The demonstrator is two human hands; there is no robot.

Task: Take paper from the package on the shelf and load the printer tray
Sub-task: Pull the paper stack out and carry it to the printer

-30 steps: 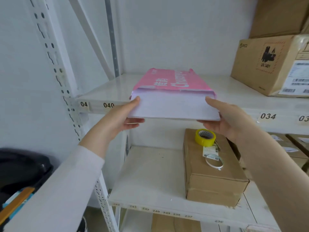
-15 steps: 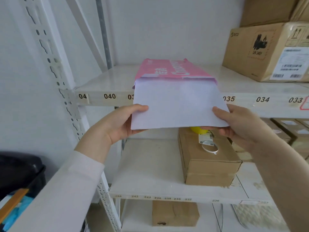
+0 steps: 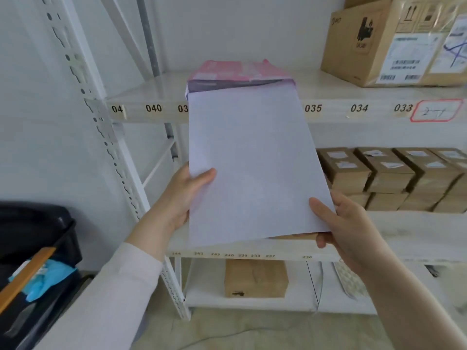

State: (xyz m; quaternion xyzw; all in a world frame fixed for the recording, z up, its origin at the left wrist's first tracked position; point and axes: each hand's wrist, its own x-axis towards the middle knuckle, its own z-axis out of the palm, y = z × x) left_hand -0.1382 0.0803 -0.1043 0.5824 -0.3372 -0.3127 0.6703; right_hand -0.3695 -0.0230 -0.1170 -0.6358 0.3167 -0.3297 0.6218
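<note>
Drawing a sheaf of paper (image 3: 255, 160) out of the pink package (image 3: 235, 72) on the shelf (image 3: 353, 90).

Both hands grip the near corners: left hand (image 3: 187, 195) with thumb on top, right hand (image 3: 338, 228) with fingers (image 3: 322, 242) curled under the edge. The pull is best kept level and straight so the far end clears the package mouth without bending or fanning. Whether that end is free yet I cannot tell; how thick the sheaf is stays hidden, and no printer tray shows.
</note>
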